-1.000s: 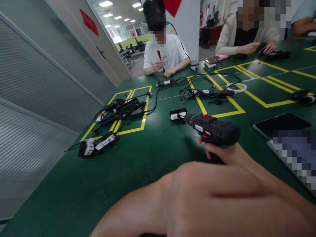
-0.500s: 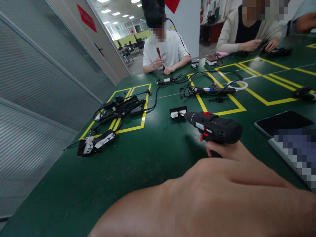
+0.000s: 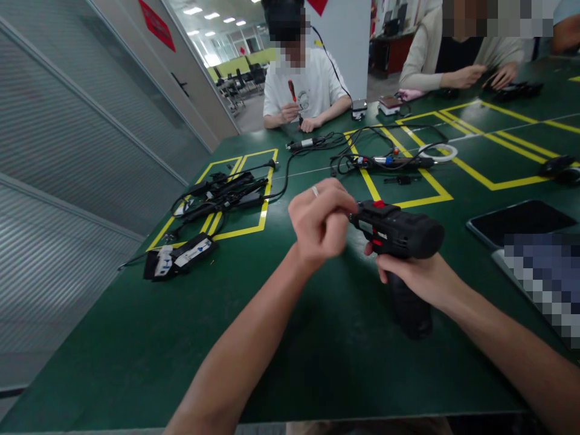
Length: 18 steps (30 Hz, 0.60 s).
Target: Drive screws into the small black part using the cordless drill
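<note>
My right hand (image 3: 414, 275) grips the handle of a black cordless drill (image 3: 399, 232) with red buttons, held just above the green table (image 3: 136, 344). The drill's nose points left. My left hand (image 3: 319, 220), with a ring on one finger, is closed around the drill's chuck, covering its tip. The small black and white part that lay beyond the drill is hidden behind my left hand.
A black part with white labels (image 3: 179, 260) lies at the left. A heap of black cables and tools (image 3: 222, 196) sits in a yellow-taped square. More tools and cords (image 3: 385, 162) lie further back. A dark tablet (image 3: 521, 220) is at the right. Other people work across the table.
My left hand, close to the camera before, has reached forward and closed on the drill's chuck. The drill stays in my right hand, slightly lifted.
</note>
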Motion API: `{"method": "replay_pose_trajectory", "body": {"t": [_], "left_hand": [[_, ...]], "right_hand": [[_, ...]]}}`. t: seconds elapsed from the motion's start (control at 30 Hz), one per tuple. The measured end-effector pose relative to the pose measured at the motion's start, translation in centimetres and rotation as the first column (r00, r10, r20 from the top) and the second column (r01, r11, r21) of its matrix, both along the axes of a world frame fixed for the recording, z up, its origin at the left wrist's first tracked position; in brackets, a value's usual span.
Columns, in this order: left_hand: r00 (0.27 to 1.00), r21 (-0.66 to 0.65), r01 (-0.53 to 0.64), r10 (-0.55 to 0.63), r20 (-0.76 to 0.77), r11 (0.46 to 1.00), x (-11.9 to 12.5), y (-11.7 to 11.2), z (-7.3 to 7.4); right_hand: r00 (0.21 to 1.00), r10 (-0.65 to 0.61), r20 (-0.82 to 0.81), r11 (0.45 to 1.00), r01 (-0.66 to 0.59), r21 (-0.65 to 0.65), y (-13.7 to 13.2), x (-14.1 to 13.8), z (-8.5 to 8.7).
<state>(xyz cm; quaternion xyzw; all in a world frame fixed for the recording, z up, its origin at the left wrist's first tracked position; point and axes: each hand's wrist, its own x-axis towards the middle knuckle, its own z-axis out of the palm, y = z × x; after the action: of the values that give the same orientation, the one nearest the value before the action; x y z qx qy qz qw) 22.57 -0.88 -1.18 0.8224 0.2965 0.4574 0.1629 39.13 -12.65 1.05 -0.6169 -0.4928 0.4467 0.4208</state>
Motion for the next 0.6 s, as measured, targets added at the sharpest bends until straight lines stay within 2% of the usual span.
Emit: {"method": "replay_pose_trajectory", "body": {"t": [0.07, 0.17, 0.27, 0.33, 0.4, 0.6], "left_hand": [[0.997, 0.048, -0.072, 0.07, 0.045, 0.996, 0.8, 4.0, -0.5], [0.989, 0.032, -0.132, 0.134, -0.06, 0.991, 0.8, 8.3, -3.5], [0.984, -0.02, -0.046, 0.042, -0.176, 0.999, 0.1, 9.9, -6.6], [0.984, -0.058, 0.01, -0.02, -0.175, 0.998, -0.1, 10.2, -7.7], [0.988, -0.097, 0.041, -0.055, -0.146, 0.994, -0.1, 10.4, -7.9], [0.991, -0.157, 0.069, -0.086, -0.107, 0.985, 0.2, 11.2, -7.5]], "right_hand": [[1.0, -0.007, -0.022, 0.998, 0.006, -0.058, 0.0, 0.0, 0.1], [0.999, -0.001, -0.046, 0.994, -0.004, -0.109, 0.0, 0.0, 0.4], [0.999, 0.008, -0.049, 0.993, -0.014, -0.121, -0.1, 0.0, 0.6], [0.999, 0.008, -0.052, 0.991, -0.015, -0.131, -0.1, -0.1, 0.7], [0.999, 0.007, -0.049, 0.99, -0.014, -0.14, -0.1, 0.0, 0.7], [0.999, 0.026, -0.027, 0.987, -0.03, -0.157, -0.3, 0.2, 0.4]]}}
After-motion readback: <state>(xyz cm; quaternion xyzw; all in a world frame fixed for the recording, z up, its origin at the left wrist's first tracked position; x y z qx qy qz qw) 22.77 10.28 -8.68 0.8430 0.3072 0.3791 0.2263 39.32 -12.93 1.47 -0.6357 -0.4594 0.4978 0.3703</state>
